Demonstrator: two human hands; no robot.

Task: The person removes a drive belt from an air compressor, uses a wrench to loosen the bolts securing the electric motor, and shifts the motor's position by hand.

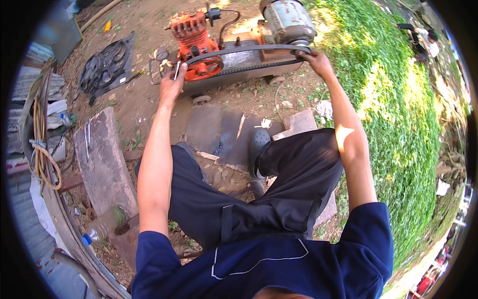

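Observation:
An orange-red compressor pump (191, 35) and a worn grey electric motor (288, 22) sit on a long dark tank. A black drive belt (249, 48) spans from the pump's red spoked flywheel (206, 68) to the motor pulley (300, 44). My left hand (172, 88) is closed at the flywheel's left side, with a slim silver metal tool upright in its fingers; its exact kind is unclear. The fingers also touch or nearly touch the belt there. At the motor pulley, my right hand (318, 64) pinches the belt's right end.
Small wheels (201, 99) carry the tank. Dark boards (219, 132) lie by my feet. A wooden plank (104, 154) with thin metal rods, a plastic bottle (105, 223) and a coiled hose (47, 164) are left. Black belts or parts (104, 65) lie far left. Another person (425, 42) sits beyond the grass.

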